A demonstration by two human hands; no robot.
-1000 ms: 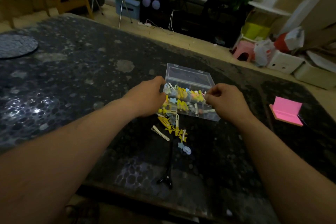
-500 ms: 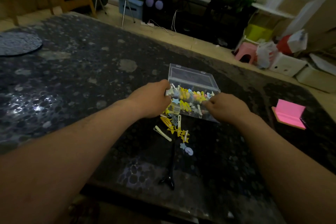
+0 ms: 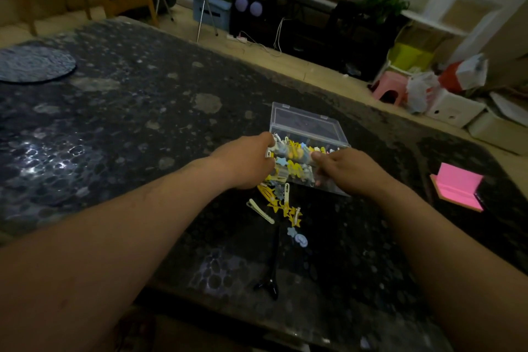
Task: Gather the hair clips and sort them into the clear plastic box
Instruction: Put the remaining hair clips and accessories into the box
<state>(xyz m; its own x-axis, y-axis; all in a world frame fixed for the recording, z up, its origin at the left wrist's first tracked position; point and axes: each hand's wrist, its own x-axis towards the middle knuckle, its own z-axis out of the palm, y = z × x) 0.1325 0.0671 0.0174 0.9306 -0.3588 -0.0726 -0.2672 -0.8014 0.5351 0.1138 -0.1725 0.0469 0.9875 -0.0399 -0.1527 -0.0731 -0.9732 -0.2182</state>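
A clear plastic box (image 3: 307, 124) stands open on the dark stone table, its lid tilted back. Yellow, blue and white hair clips (image 3: 297, 164) fill it. My left hand (image 3: 245, 163) and my right hand (image 3: 347, 170) meet over the box's near side, together pinching a row of clips (image 3: 291, 150) between their fingertips. More hair clips (image 3: 281, 200) lie loose on the table just in front of the box, among them a white one (image 3: 260, 210) and a pale blue one (image 3: 298, 238).
A black clip-like object (image 3: 271, 266) lies near the table's front edge. A pink notepad (image 3: 458, 187) sits at the right. A round blue mat (image 3: 34, 64) is at the far left. Chairs, boxes and a pink stool stand beyond the table.
My right hand has moved left toward my left hand, so both now pinch the row of clips at the box's near side. The loose clips on the table have not moved.
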